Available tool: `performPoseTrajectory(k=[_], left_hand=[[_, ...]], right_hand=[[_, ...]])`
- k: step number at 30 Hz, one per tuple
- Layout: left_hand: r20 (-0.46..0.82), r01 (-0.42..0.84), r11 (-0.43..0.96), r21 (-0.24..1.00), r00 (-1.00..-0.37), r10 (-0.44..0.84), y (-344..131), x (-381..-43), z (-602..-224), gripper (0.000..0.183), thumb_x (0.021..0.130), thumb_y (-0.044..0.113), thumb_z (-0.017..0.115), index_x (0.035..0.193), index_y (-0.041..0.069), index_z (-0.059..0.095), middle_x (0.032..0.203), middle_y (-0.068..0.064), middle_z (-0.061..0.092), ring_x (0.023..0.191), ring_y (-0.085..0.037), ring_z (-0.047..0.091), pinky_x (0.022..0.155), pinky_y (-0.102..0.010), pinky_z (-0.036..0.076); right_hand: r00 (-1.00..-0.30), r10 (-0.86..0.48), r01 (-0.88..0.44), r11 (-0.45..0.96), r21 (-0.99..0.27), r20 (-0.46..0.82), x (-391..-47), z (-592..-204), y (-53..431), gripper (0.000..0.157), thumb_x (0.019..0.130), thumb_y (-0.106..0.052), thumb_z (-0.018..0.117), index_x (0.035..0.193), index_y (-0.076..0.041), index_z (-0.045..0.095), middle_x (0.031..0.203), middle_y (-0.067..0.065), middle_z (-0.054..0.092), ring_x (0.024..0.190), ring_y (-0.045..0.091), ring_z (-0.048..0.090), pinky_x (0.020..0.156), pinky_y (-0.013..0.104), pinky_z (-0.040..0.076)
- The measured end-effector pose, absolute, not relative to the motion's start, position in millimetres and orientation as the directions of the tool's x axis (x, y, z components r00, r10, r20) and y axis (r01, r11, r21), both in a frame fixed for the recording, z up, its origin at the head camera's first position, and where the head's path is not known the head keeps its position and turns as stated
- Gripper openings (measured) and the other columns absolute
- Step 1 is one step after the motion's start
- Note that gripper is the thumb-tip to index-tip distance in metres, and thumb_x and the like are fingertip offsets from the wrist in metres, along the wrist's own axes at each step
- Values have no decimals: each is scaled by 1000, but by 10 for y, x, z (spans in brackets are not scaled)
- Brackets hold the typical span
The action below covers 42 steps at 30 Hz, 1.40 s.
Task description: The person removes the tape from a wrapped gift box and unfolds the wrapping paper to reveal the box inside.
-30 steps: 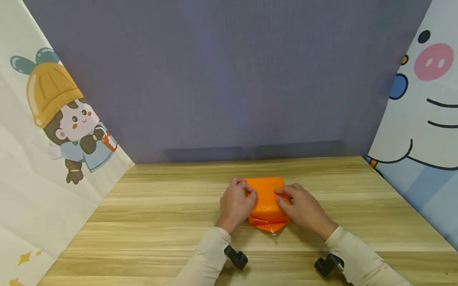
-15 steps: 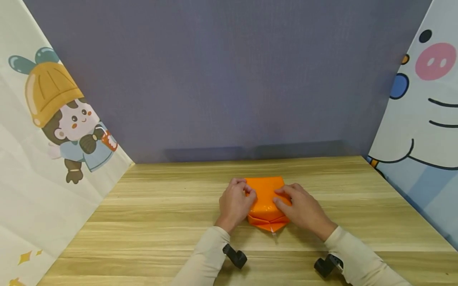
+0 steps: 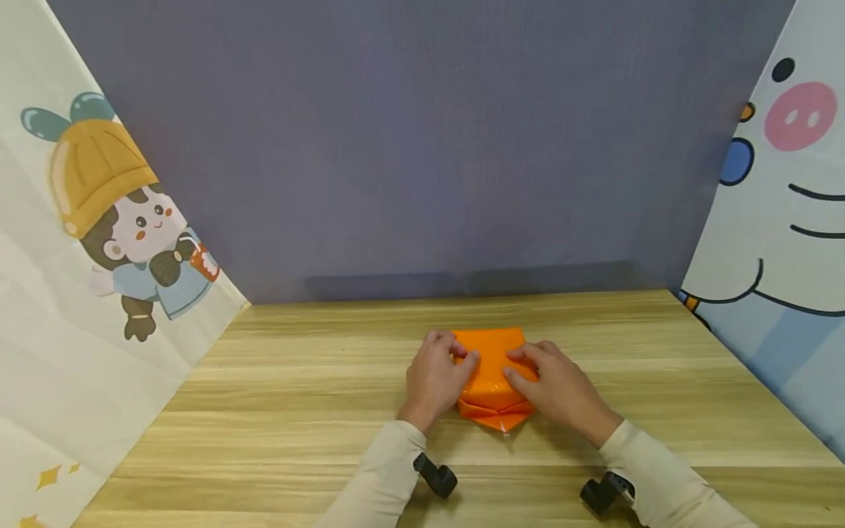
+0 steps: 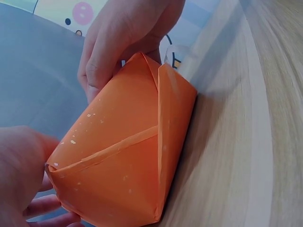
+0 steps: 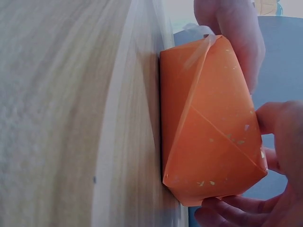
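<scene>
A box wrapped in orange paper (image 3: pixel 491 378) lies on the wooden table, its near end folded into a pointed flap (image 3: pixel 491 418). A strip of clear tape (image 3: pixel 505 433) sticks out from the flap's tip. My left hand (image 3: pixel 432 380) grips the left side, thumb on the upper face. On the opposite side my right hand (image 3: pixel 566 385) holds the box with bent fingers and thumb. Diagonal creases cross the end of the orange box (image 4: pixel 113 137) in the left wrist view. Gold flecks dot its paper, and the right wrist view shows fingers (image 5: pixel 236 213) along its far edge.
A grey-purple panel (image 3: pixel 409 147) stands behind the wooden table (image 3: pixel 277 411). Cartoon-printed cloths hang at the left (image 3: pixel 39 352) and right (image 3: pixel 792 279). Black wrist cameras sit on the left cuff (image 3: pixel 436 477) and right cuff (image 3: pixel 604 493).
Hardly anything differs. Both hands stay on the orange box, with only tiny shifts of the thumbs and a slight drift of the head view.
</scene>
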<state>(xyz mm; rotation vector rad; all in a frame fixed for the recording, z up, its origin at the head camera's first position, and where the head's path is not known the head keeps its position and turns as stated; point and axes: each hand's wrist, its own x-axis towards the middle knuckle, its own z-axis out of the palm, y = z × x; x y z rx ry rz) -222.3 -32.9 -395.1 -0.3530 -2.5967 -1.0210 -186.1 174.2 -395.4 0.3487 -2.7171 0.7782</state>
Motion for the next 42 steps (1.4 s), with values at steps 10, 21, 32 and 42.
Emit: performPoseTrajectory(k=[10,21,32,42], left_hand=[[447,374,727,576,-889,103,-289,-2218,-3959,15,86,28,74,76,19,65,111,-3,64,89,-24,67,72,-36,53],[489,394,750,531,-865,109,-238,-2217,-3955,13,86,21,69,75,15,68,110,-9,67,92,-29,68,81,-40,55],[543,459,748,480,-825,158,-255,-2231,-3962,19,91,13,64,72,10,64,110,-10,68,101,-24,67,87,-37,54],[524,477,752,455,-826,207,-238,-2247,-3968,19,94,8,60,76,4,63,102,-12,68,110,-25,62,98,-35,48]], right_hand=[[-922,-159,-323,819,-474,353,-1854,-3947,1742,34,94,-36,71,117,-12,72,115,12,62,102,31,62,89,54,50],[-925,-158,-315,827,-466,346,-1874,-3966,1738,33,94,-36,70,117,-11,72,114,12,61,100,31,62,87,54,50],[-922,-166,-321,833,-452,349,-1871,-3960,1745,36,95,-37,69,118,-11,71,114,12,61,99,30,62,88,54,50],[-925,-165,-316,834,-451,343,-1863,-3954,1758,36,95,-37,69,119,-11,71,114,12,61,100,30,61,89,54,50]])
